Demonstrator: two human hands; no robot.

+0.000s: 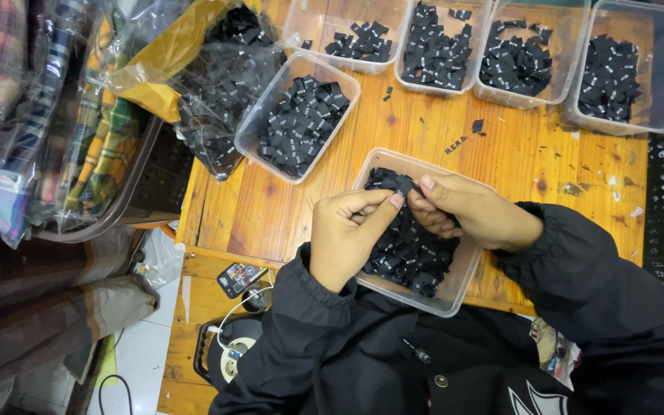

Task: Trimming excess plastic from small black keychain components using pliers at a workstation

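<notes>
Labels (409,250): black woven cloth, matt. Tub (455,296): clear plastic, smooth, slightly glossy. Surface (524,157): orange varnished wood, grain seen, scuffed. Bags (55,69): glossy clear plastic film.

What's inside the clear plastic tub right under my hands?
The clear tub holds a heap of small black fabric labels. Your left hand and right hand pinch one above it, covering part of the heap; the bottom is hidden.

A small black woven fabric label (400,184) is sitting pinched between fingertips, folded and held just above a clear rectangular plastic tub (455,296). That tub is lying tilted on the orange wooden tabletop, holding a loose heap of matching black labels (413,253).
</notes>
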